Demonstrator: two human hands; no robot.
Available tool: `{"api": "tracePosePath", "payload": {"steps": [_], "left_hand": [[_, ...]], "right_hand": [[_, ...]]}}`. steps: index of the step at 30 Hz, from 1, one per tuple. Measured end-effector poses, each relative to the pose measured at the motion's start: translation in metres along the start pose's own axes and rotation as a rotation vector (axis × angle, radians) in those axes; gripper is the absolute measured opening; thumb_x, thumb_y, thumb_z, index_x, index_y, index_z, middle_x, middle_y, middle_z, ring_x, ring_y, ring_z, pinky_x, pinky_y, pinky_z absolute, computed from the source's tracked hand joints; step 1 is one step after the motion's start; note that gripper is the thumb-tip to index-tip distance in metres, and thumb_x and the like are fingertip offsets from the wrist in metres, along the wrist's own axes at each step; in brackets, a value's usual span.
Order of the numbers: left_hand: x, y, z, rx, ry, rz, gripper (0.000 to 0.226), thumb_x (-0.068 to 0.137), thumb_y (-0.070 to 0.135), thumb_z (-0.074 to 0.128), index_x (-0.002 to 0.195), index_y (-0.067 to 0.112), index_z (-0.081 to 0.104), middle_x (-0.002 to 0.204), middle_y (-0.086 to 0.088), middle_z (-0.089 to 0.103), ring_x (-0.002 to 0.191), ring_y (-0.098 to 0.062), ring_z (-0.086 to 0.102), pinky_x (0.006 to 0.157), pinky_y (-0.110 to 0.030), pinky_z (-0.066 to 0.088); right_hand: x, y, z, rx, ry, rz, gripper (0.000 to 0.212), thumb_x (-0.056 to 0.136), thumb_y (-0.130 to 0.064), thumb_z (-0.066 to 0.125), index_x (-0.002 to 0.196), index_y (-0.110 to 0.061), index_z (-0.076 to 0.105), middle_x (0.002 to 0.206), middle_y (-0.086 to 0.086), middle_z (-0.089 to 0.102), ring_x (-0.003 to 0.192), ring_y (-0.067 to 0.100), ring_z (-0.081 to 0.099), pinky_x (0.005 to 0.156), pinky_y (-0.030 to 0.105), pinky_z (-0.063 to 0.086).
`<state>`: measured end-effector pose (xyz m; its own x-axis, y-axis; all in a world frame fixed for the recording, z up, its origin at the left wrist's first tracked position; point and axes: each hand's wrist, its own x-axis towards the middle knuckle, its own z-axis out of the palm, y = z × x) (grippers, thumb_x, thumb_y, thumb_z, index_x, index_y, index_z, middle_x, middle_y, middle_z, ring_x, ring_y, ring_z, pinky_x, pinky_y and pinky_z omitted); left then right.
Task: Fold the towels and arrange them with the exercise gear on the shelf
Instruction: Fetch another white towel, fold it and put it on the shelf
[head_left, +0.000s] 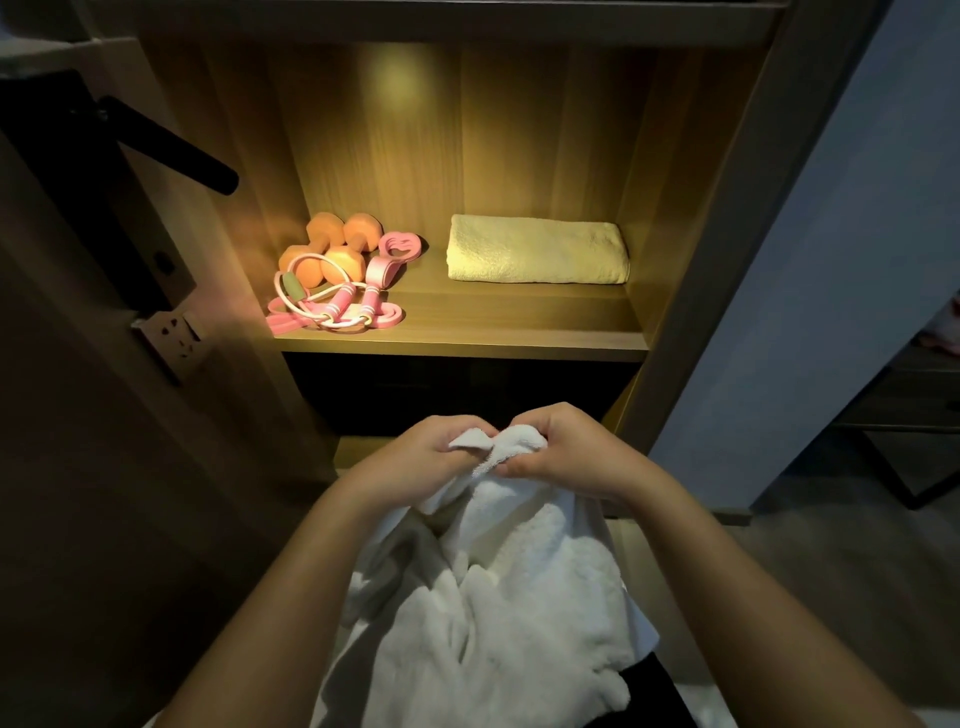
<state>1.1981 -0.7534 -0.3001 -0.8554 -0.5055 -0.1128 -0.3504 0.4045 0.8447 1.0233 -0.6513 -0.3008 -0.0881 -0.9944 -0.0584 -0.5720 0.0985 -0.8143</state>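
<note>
The person stands close before a lit wooden shelf, both bare forearms reaching forward. The left hand and the right hand meet near the middle, each pinching the top edge of a rumpled white towel. The fingers of both hands are curled tight around the cloth, with a small corner poking up between them. The rest of the towel hangs down in loose bunched folds toward the person's body.

On the shelf, far from the hands, a second towel lies folded into a neat flat rectangle on the right side, its right end close to the side wall; it looks yellow in the warm light. On the left side of the shelf sit two orange dumbbells, side by side. Draped over and in front of them is a pink jump rope in a loose tangle, its handles near the front edge. A pink strap with a loop lies just to the right of the dumbbells.

At far left, a dark door handle juts out.
</note>
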Motion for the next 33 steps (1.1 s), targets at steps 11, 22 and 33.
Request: {"api": "tracePosePath", "payload": {"steps": [11, 22, 33], "left_hand": [[-0.005, -0.02, -0.026, 0.255, 0.546, -0.314, 0.017, 0.094, 0.023, 0.061, 0.11, 0.029, 0.065, 0.109, 0.006, 0.064, 0.096, -0.015, 0.06, 0.081, -0.038, 0.054], [-0.005, -0.006, -0.009, 0.1, 0.645, -0.015, 0.017, 0.096, 0.012, 0.055, 0.091, 0.027, 0.064, 0.087, 0.008, 0.062, 0.081, -0.008, 0.057, 0.063, -0.027, 0.043], [0.003, 0.015, 0.008, -0.033, 0.31, 0.012, 0.035, 0.096, 0.023, 0.059, 0.128, 0.037, 0.063, 0.124, 0.018, 0.063, 0.113, -0.001, 0.056, 0.092, -0.025, 0.047]], "right_hand": [[-0.002, 0.004, -0.006, 0.088, 0.003, 0.102, 0.019, 0.085, -0.033, 0.074, 0.084, -0.013, 0.072, 0.082, 0.005, 0.069, 0.078, 0.021, 0.067, 0.065, 0.03, 0.05], [-0.015, 0.007, -0.023, 0.062, -0.034, 0.057, 0.051, 0.081, -0.051, 0.07, 0.088, -0.001, 0.068, 0.085, 0.017, 0.066, 0.079, 0.032, 0.064, 0.065, 0.034, 0.045], [-0.009, -0.008, -0.025, 0.128, 0.0, -0.024, 0.012, 0.091, -0.025, 0.067, 0.088, -0.013, 0.065, 0.084, 0.0, 0.064, 0.075, 0.008, 0.059, 0.066, 0.022, 0.045]]}}
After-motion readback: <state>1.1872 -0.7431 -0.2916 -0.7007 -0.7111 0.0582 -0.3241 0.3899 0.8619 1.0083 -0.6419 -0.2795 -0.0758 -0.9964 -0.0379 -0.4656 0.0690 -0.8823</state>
